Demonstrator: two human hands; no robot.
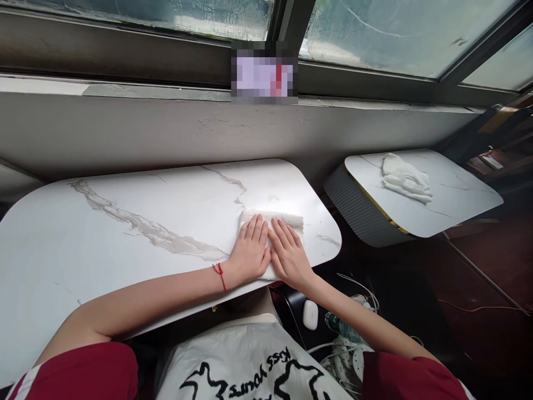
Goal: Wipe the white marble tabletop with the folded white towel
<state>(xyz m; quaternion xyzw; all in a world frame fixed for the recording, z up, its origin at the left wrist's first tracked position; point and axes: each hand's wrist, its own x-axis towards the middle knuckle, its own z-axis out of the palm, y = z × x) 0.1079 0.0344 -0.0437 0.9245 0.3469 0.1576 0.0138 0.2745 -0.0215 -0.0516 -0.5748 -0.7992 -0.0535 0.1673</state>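
A folded white cloth (287, 216) lies on the white marble-patterned tabletop (175, 205), near its right end and front edge. Pressed flat on it are both my hands, side by side, thumbs close together. My left hand (250, 250) has its fingers stretched out over the left part of the cloth; a red string bracelet is on that wrist. Over the right part, my right hand (288, 253) also lies with straight fingers. Neither hand grips anything. Much of the cloth is hidden under them.
To the right stands a second marble-topped table (449, 194) bearing a crumpled white cloth (406, 178). Beyond the tabletop is a wall (166, 122) with windows above. Below right are a white earbud case (310, 315), a clear bottle (343, 326) and several cables (333, 355).
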